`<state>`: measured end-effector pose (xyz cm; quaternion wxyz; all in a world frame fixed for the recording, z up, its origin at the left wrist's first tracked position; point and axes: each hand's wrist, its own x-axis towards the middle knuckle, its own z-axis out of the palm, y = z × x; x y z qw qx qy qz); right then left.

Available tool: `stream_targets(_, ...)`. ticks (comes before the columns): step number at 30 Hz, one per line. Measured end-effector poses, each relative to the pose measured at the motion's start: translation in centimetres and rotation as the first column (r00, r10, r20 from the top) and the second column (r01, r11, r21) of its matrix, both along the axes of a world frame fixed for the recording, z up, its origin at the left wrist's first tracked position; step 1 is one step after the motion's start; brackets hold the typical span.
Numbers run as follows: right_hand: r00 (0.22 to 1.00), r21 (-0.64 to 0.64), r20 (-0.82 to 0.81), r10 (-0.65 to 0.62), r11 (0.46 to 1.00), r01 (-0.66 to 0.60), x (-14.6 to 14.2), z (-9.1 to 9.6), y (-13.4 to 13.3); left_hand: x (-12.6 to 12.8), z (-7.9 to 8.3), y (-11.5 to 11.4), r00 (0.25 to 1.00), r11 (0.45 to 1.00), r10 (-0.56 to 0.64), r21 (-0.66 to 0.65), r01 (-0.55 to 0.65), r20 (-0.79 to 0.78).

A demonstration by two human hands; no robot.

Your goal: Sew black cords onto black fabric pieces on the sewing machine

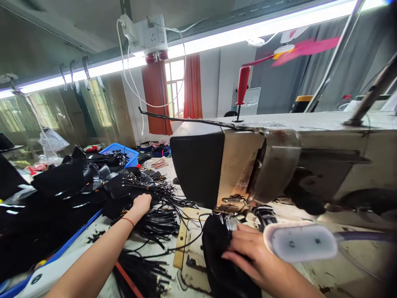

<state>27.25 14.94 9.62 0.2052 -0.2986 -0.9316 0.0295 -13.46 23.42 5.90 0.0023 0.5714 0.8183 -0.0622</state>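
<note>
My left hand (142, 203) reaches out to the left and rests on a pile of black cords (158, 219) with metal tips; its fingers curl down into the pile, and whether it holds one is hidden. A red string is tied round that wrist. My right hand (252, 256) presses and grips a black piece of fabric (217, 252) lying on the table just under the head of the sewing machine (279, 161), beside the presser foot (231, 207).
A heap of black fabric pieces (62, 186) fills a blue tray at the left. A blue basket (124, 151) stands behind. A white lamp head (299, 242) juts in at the right. A red-handled screwdriver (242, 89) stands on the machine. More cords (142, 273) lie near me.
</note>
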Motion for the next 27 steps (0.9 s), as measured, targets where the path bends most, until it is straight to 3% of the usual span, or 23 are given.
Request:
stream_targets(7,0.999,0.010,-0.035,0.006,1.000,-0.005,-0.1,-0.5,0.2,-2.5,0.4,-1.0,0.993,0.994,-0.110,-0.011,0.109,-0.048)
stream_targets(10,0.993,0.043,-0.116,0.004,0.999,0.001,-0.2,-1.0,0.2,-1.7,-0.5,-1.5,0.991,0.991,-0.132,-0.015,0.131,-0.040)
stream_targets(14,0.992,0.085,-0.126,0.007,0.996,0.004,-0.2,-0.8,0.2,-0.3,-1.4,-1.4,0.997,0.996,-0.076,0.042,0.076,-0.006)
stream_targets(16,0.994,0.089,-0.108,0.017,0.996,-0.008,-0.1,-0.5,0.1,-0.4,-0.7,-1.3,0.998,0.996,-0.044,0.078,0.041,0.042)
stream_targets(19,0.990,0.077,-0.141,0.019,0.997,-0.008,-0.1,-0.3,0.1,-1.3,2.1,-1.8,0.994,0.986,-0.003,0.166,-0.015,0.106)
stream_targets(23,0.980,0.054,-0.196,0.017,0.999,-0.007,-0.2,-0.5,0.1,-2.2,6.2,-5.8,0.989,0.955,0.001,0.292,-0.044,0.146)
stream_targets(25,0.984,0.057,-0.175,0.028,0.998,-0.019,-0.2,-0.6,0.2,-1.8,6.9,-9.5,0.977,0.967,-0.052,0.253,-0.002,0.206)
stream_targets(27,0.988,0.060,-0.146,0.049,0.997,-0.041,-0.2,-0.6,0.4,-0.8,6.1,-14.0,0.953,0.988,-0.087,0.148,0.045,0.291)
